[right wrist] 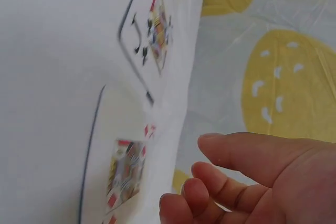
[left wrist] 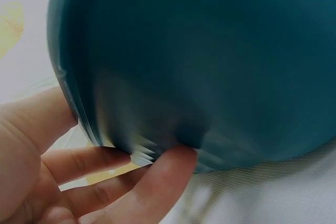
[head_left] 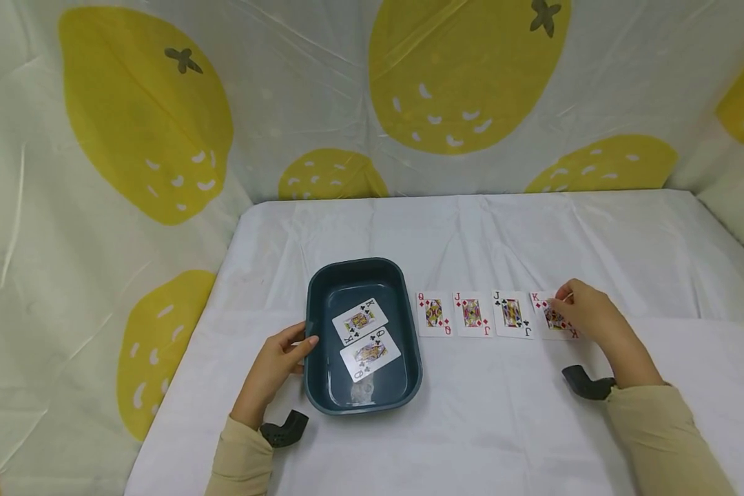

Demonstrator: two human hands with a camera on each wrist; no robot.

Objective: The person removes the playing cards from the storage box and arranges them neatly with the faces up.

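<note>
Grips the left side of the dark blue tray (head_left: 331,386), a little below the middle of the frame, in the left hand (head_left: 275,362), with a black king (head_left: 359,321) and black queen (head_left: 370,353) lying inside. Holds the right hand (head_left: 589,313), loosely curled and grasping nothing, at the king of diamonds (head_left: 550,322), right of centre, last in a row on the counter (head_left: 471,413) after a queen (head_left: 434,314) and two jacks (head_left: 473,313); contact impossible to tell.
</note>
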